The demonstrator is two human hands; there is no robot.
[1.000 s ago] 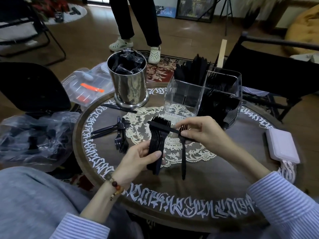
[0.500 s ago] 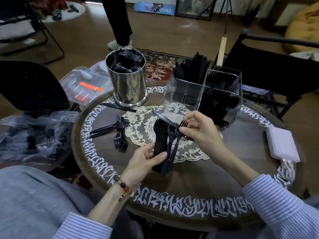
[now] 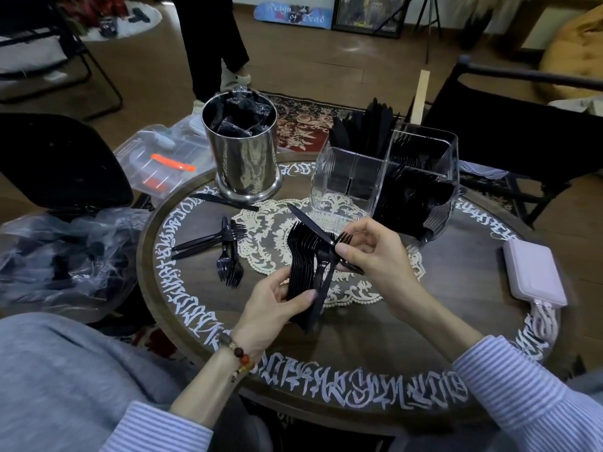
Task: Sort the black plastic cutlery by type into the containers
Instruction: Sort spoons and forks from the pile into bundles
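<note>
At the top centre of the frame a blue board (image 3: 293, 15) on the floor reads "Reign of Dead"; the white lettering round the table (image 3: 424, 324) rim is ornamental and unreadable. In mid-frame the left hand (image 3: 277, 305) grips a nested stack of black forks (image 3: 301, 256). Just right of it the right hand (image 3: 372, 252) pinches a black knife (image 3: 306, 220) and one fork (image 3: 342, 238), below the clear divided container (image 3: 421, 151) of cutlery.

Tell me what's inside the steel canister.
The steel canister holds black pieces wrapped in clear plastic film, filling it to the rim. Whether they are spoons, forks or knives cannot be told; everything lower down is hidden behind the metal wall.
</note>
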